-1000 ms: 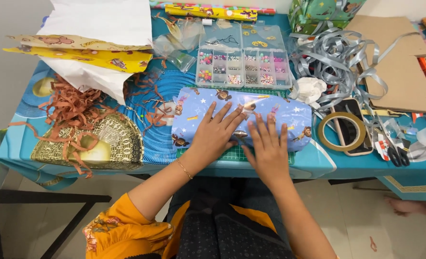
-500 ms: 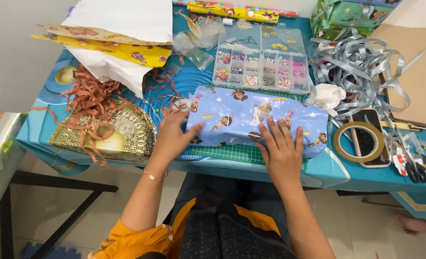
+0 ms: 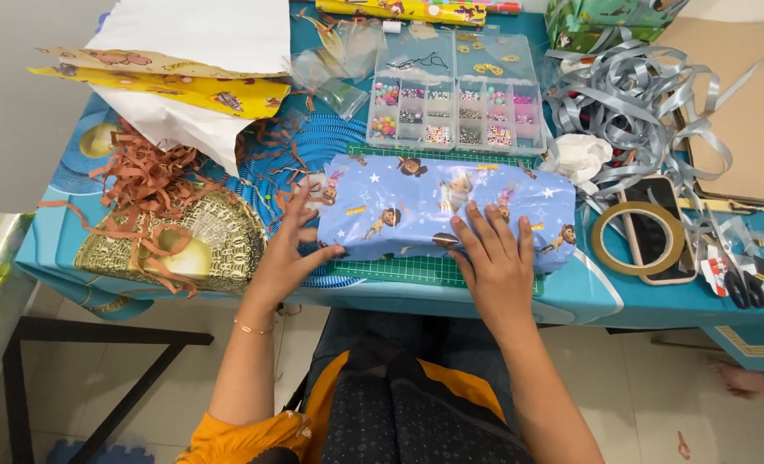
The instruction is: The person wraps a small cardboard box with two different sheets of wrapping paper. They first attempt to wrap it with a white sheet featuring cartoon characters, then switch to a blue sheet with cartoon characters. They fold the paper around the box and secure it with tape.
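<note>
A box wrapped in light blue cartoon-print paper point(image 3: 438, 206) lies on a green cutting mat point(image 3: 399, 271) at the table's front edge. My left hand point(image 3: 292, 249) grips the parcel's left end, thumb on the paper's lower corner and fingers spread along the side. My right hand point(image 3: 495, 258) lies flat on top of the parcel near its front edge, fingers apart, pressing the paper down.
A clear bead organiser point(image 3: 455, 103) sits behind the parcel. Brown paper shreds point(image 3: 146, 185) and a gold fan-shaped tray point(image 3: 197, 245) lie left. A tape roll point(image 3: 640, 239), phone point(image 3: 657, 236), scissors point(image 3: 730, 262), silver ribbon point(image 3: 631, 112) and cardboard point(image 3: 751, 129) lie right. White and yellow wrapping sheets point(image 3: 184, 60) are at the back left.
My left hand slid from the top of the parcel to its left end. My right hand stayed on top. The view shifted right and slightly down.
</note>
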